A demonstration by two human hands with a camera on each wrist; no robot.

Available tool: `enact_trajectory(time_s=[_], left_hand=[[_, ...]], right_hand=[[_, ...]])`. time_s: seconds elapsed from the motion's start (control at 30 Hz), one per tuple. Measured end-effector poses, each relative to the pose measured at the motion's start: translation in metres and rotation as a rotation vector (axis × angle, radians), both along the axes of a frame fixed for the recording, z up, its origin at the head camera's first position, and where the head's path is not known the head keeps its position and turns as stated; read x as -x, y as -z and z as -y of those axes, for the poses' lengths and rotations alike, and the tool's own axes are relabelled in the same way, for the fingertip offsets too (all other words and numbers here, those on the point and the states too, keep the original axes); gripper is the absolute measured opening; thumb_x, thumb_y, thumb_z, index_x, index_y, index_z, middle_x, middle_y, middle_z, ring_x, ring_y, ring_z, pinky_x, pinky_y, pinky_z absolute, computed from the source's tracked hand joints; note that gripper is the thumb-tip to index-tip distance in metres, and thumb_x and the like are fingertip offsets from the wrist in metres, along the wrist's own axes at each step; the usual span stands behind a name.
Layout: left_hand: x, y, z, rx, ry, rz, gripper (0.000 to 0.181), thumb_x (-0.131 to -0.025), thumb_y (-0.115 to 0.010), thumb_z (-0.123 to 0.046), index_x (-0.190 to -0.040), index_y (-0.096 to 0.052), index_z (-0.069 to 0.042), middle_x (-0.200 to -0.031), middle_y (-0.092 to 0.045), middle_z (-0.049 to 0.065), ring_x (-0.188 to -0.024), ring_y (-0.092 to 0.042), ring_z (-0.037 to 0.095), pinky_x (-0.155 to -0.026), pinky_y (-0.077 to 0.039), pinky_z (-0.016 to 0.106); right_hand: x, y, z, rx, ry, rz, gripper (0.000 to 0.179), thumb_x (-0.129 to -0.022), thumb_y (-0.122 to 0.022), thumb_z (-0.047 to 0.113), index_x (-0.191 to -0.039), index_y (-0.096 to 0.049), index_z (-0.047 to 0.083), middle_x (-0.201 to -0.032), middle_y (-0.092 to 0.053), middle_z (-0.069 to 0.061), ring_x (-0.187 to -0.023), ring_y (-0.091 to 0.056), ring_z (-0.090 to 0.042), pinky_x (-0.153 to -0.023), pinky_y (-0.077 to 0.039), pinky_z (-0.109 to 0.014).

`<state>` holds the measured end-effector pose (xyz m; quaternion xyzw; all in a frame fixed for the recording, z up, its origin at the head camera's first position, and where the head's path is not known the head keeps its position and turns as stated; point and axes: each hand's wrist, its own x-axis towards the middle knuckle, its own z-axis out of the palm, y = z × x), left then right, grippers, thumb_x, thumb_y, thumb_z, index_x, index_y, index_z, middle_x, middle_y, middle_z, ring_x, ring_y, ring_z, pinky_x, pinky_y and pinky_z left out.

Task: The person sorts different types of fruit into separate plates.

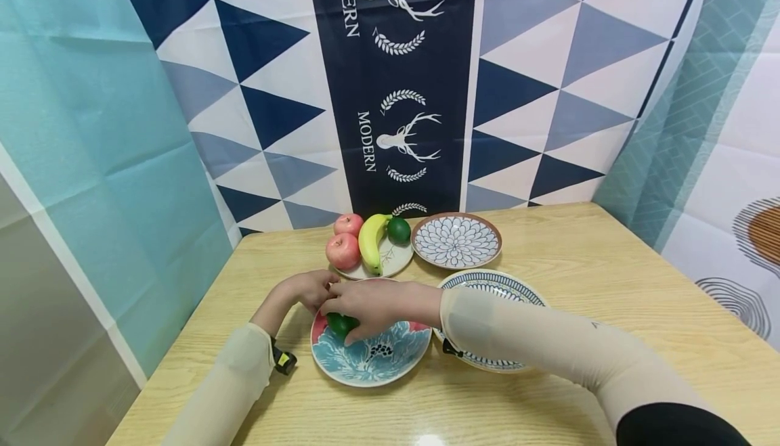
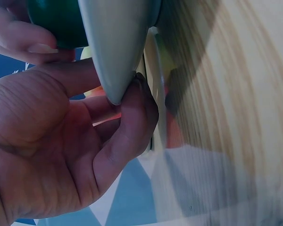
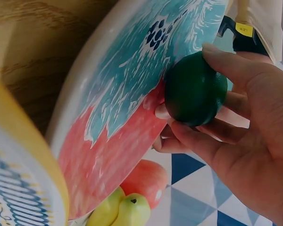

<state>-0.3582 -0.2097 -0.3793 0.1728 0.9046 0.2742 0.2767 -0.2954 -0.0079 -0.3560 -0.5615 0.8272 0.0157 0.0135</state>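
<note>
A plate with a blue flower and pink edges (image 1: pixel 380 370) lies on the table, its near side toward me. My right hand (image 1: pixel 373 305) reaches over it and holds a dark green lime (image 1: pixel 341 325) between thumb and fingers, above the plate's left part. In the right wrist view, the lime (image 3: pixel 193 92) sits at the fingertips close to the plate's surface (image 3: pixel 127 127). The left hand (image 1: pixel 311 290) is at the plate's far left edge; the left wrist view shows its thumb and fingers pinching the rim (image 2: pixel 118 52).
Behind, a small plate (image 1: pixel 396 260) bears two pink apples (image 1: pixel 343 251), a banana (image 1: pixel 370 243) and another green lime (image 1: pixel 399 230). A brown-rimmed plate (image 1: pixel 457 241) stands right of it. A blue-patterned plate (image 1: pixel 530 290) lies partly under my right forearm. A patterned cloth (image 1: pixel 524 94) hangs behind the table.
</note>
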Motion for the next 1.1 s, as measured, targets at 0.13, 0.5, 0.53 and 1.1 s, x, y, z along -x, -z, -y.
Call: enact_trajectory(time_s=[0.13,0.5,0.53,1.1], left_hand=[[0.000,-0.001,0.001,0.001,0.000,-0.001,0.031,-0.100,-0.055,0.003,-0.129,-0.063,0.002,-0.111,-0.068,0.013,-0.097,-0.071,0.022,-0.073,-0.065,0.039],[0.000,-0.001,0.002,-0.014,0.005,0.010,0.025,-0.102,-0.054,0.001,-0.125,-0.064,0.001,-0.111,-0.069,0.013,-0.096,-0.071,0.021,-0.073,-0.065,0.039],[0.000,-0.001,0.002,-0.013,0.007,0.008,0.024,-0.102,-0.054,0.001,-0.124,-0.064,0.001,-0.111,-0.069,0.012,-0.095,-0.071,0.021,-0.073,-0.065,0.039],[-0.001,-0.003,0.003,-0.025,-0.002,-0.002,0.030,-0.099,-0.059,0.005,-0.128,-0.063,0.001,-0.114,-0.066,0.013,-0.096,-0.067,0.021,-0.073,-0.064,0.039]], right_hand=[[0.001,-0.001,0.003,-0.015,0.005,0.002,0.068,-0.093,-0.083,0.040,-0.149,-0.057,0.013,-0.137,-0.061,-0.001,-0.117,-0.054,-0.010,-0.102,-0.047,-0.022],[-0.001,-0.005,0.004,-0.036,0.018,0.037,0.068,-0.093,-0.083,0.039,-0.150,-0.055,0.013,-0.137,-0.062,-0.001,-0.120,-0.055,-0.010,-0.103,-0.047,-0.020],[-0.001,-0.005,0.004,-0.036,0.018,0.035,0.068,-0.094,-0.082,0.039,-0.150,-0.055,0.013,-0.137,-0.063,-0.001,-0.119,-0.055,-0.010,-0.103,-0.047,-0.019],[-0.003,-0.014,-0.002,0.044,0.018,0.083,0.068,-0.092,-0.085,0.036,-0.149,-0.057,0.012,-0.142,-0.052,-0.007,-0.116,-0.056,-0.012,-0.104,-0.047,-0.022]])
